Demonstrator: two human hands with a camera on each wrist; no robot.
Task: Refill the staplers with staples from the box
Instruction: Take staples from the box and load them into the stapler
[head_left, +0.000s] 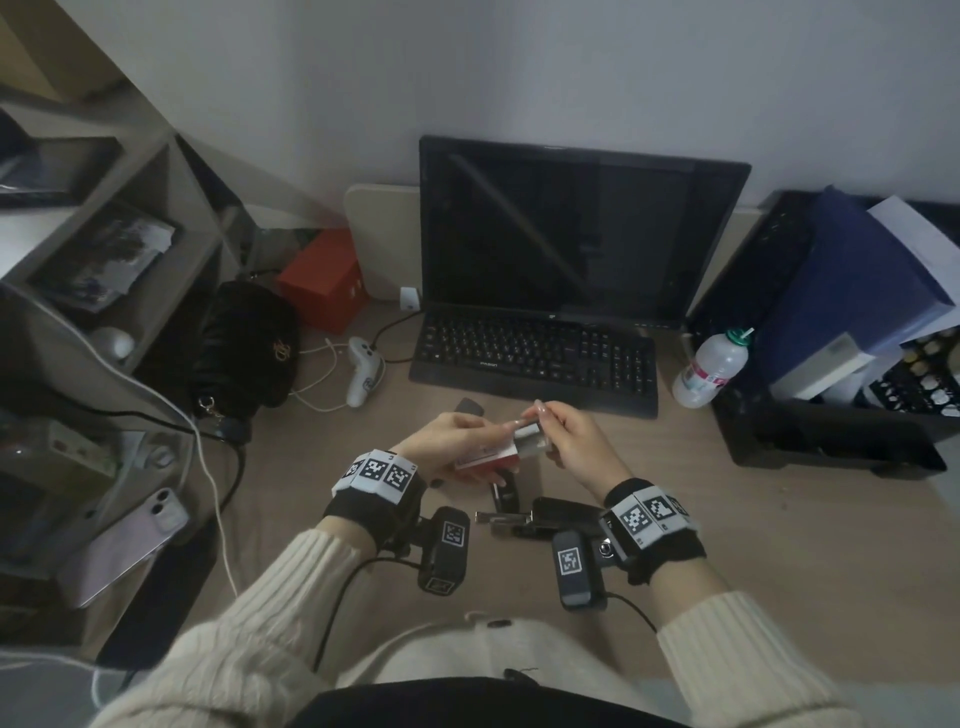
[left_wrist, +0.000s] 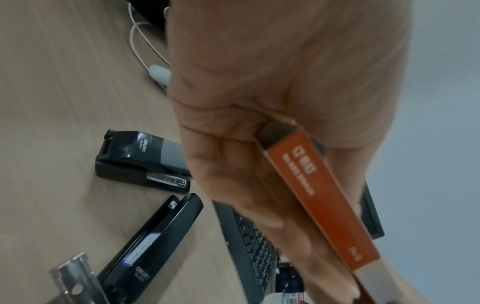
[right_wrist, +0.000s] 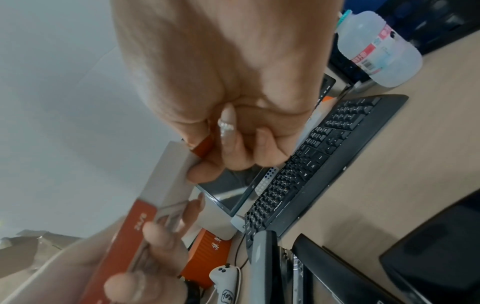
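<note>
— At the far left of the desk (head_left: 779, 519), what do you see?

— Shelving (head_left: 104, 218), a black handbag (head_left: 249, 343) before it, a red carton (head_left: 322, 278) behind the bag, and a white controller (head_left: 363, 369) on its cable just right of the bag.

— And the hands?

— Near the middle, raised above the desk. The left hand (head_left: 452, 439) has its fingers wrapped round the red sleeve of the staple box (head_left: 488, 460). The right hand (head_left: 571, 441) pinches the grey inner tray (head_left: 530, 439) at the box's right end, thumb and forefinger closed on it, the other fingers curled in. The tray stands partly out of the sleeve.

— Any staples showing?

— The tray's contents look silvery, but that part is blurred, so I cannot say for sure.

— Where are the staplers?

— On the desk directly beneath the hands, nearer the body. One black stapler (left_wrist: 140, 162) lies closed; just beside it another black stapler (left_wrist: 153, 240) lies swung open, its metal magazine (left_wrist: 75, 275) exposed.

— Further right?

— Beyond the hands, a black keyboard (head_left: 535, 364) in front of a dark monitor (head_left: 571, 228). Right of the keyboard stands a clear bottle (head_left: 709, 371), then a black tray (head_left: 831, 447) stacked with a blue folder (head_left: 852, 270).
</note>
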